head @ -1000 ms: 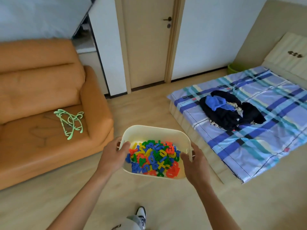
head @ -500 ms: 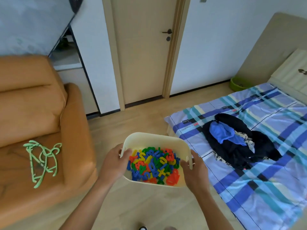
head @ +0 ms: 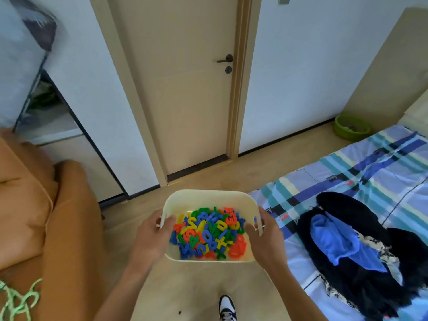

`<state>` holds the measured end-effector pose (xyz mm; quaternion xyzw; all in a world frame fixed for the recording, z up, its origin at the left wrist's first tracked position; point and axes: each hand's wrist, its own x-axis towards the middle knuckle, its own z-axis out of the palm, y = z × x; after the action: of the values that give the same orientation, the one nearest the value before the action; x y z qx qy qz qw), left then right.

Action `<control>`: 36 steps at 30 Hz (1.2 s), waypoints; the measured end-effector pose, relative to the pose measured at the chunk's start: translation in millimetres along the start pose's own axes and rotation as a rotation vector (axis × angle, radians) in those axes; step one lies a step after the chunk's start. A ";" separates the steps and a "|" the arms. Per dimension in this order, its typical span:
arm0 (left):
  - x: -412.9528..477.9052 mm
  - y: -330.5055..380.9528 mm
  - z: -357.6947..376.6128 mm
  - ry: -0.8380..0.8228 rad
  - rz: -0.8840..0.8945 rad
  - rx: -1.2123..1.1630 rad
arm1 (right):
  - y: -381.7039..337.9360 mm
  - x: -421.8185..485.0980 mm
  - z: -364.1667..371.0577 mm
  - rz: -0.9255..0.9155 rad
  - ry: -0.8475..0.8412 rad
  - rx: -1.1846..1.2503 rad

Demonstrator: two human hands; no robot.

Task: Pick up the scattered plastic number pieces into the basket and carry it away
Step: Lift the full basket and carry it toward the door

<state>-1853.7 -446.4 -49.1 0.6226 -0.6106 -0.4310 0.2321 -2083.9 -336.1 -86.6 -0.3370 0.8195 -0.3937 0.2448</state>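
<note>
Cream plastic basket (head: 209, 199) is up in the air at 6 o'clock, w/ a hand on each short side so it stays flat and nothing spills. Left hand (head: 150, 237) wraps its edge at 9; right hand (head: 266, 237) wraps the one at 3. Number pieces (head: 208, 232) all sit inside: a 4, a 0 and an x can be read. Door (head: 185, 89) at 12, prob. the way out.

A closed beige door (head: 185, 89) is seen ahead. An orange sofa (head: 46, 216) carrying green hangers (head: 17, 297) is placed left. Dark clothes (head: 361, 251) are heaped on a plaid-sheeted bed (head: 382, 170); a green bowl (head: 351, 127) is set beyond.
</note>
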 end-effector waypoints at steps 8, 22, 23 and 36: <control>166.2 62.9 46.2 -0.022 -0.015 0.039 | -33.5 179.5 13.9 0.078 -0.022 -0.015; 457.5 215.0 152.8 -0.392 0.229 0.192 | -60.5 440.1 27.4 0.371 0.326 0.045; 474.2 228.4 162.3 -0.418 0.235 0.196 | -61.9 456.0 24.7 0.384 0.350 0.051; 662.5 335.2 316.7 -0.608 0.190 0.208 | -33.5 692.9 -15.3 0.481 0.467 -0.004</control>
<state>-2378.8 -1056.6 -108.5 0.4261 -0.7479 -0.5089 0.0134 -2534.5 -860.4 -144.8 -0.0354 0.9103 -0.3894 0.1357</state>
